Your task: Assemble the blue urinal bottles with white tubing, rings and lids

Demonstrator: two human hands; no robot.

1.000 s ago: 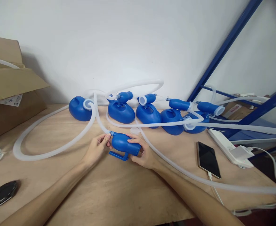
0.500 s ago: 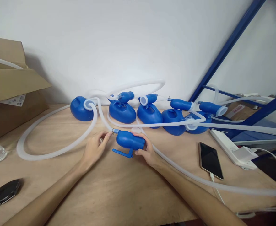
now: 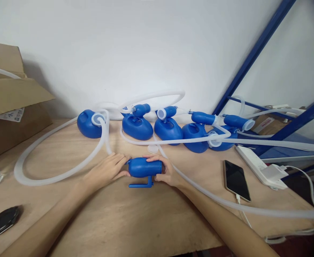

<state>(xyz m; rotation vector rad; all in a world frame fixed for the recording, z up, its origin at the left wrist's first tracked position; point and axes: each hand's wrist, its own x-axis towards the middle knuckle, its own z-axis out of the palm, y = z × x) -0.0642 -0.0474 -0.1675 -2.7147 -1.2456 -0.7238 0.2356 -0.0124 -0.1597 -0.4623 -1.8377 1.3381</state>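
A blue plastic funnel piece with a handle [image 3: 144,168] lies sideways on the wooden table [image 3: 135,214]. My right hand [image 3: 165,172] grips its wide right end. My left hand [image 3: 107,170] closes around its narrow left end, where a long translucent white hose [image 3: 52,175] joins it. The joint itself is hidden under my fingers. The hose loops out to the left and back toward a blue bottle [image 3: 88,124].
Several blue bottles with funnels and hoses [image 3: 170,128] line the wall. A small clear cap [image 3: 153,148] lies behind my hands. A phone [image 3: 236,180] charges at right beside a white power strip [image 3: 261,164]. Cardboard box [image 3: 9,107] left, black disc [image 3: 3,220] front left, blue shelf frame [image 3: 255,53] right.
The funnel piece has turned level and come a little toward me. My left hand moved from pinching the hose end to closing over the piece's narrow end.
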